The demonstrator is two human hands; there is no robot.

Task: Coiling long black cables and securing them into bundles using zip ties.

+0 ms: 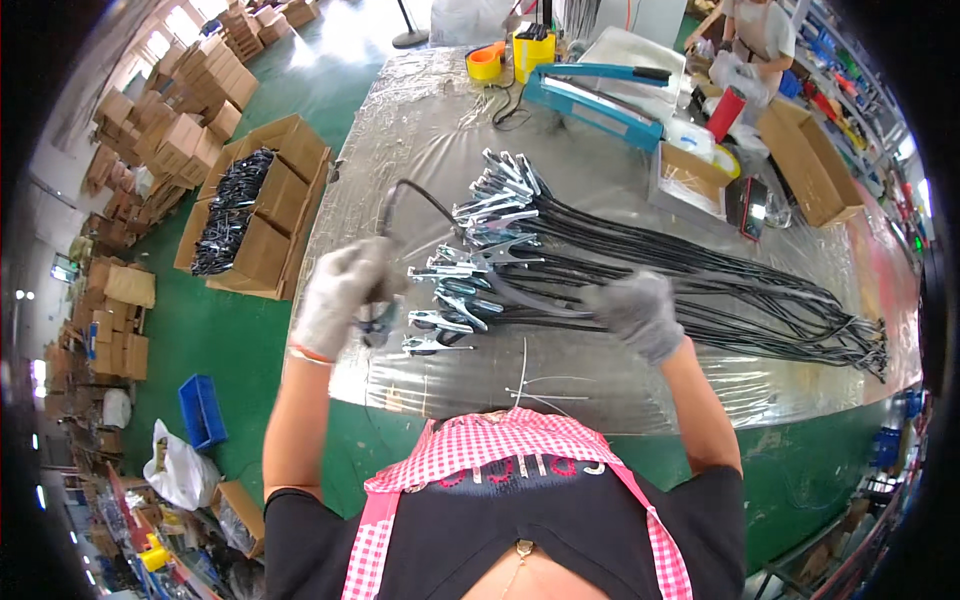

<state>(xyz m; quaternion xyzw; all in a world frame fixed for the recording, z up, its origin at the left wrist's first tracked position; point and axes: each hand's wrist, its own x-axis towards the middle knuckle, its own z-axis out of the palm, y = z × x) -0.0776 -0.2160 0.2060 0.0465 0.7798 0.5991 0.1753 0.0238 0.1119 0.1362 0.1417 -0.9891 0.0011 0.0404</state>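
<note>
My left hand, in a pale work glove and smeared by motion, is closed at the left of the pile. A black cable arches up from its fingers toward the pile, and a blurred metal clamp hangs just below them. My right hand, in a grey glove, is closed round a black cable over the bundle. Between the hands lie several silvery spring clamps, with another group of clamps farther back. Their black cables run to the right in a long bundle.
A plastic-covered table carries a blue guillotine cutter, yellow tape rolls and an open carton. Left of it, cartons of black parts stand near a blue crate. A co-worker stands at the far right.
</note>
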